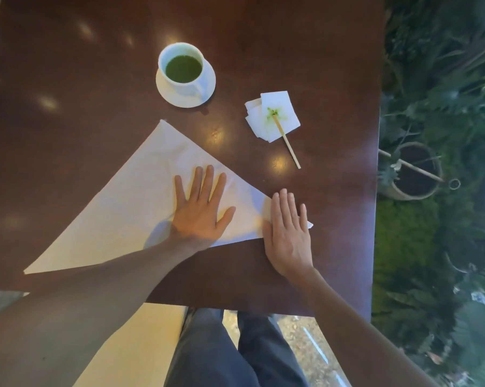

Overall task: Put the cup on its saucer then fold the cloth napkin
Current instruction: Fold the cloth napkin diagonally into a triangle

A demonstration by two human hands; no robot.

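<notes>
Cup (183, 69) sits on its saucer (186, 92), beyond the napkin (141, 202). Napkin lies in a triangle on the desk (333, 65). My left hand (201, 209) presses flat on it, fingers straight; my right hand (287, 233) flat on its right corner.

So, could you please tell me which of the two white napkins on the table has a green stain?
The small square paper napkin stack right of the cup, under the wooden stir stick. The large triangular cloth napkin under both hands looks unstained.

White cup (183, 69) of green drink sitting on its saucer (185, 88); white cloth napkin (141, 202) lying flat nearby, folded into a triangle.
</notes>
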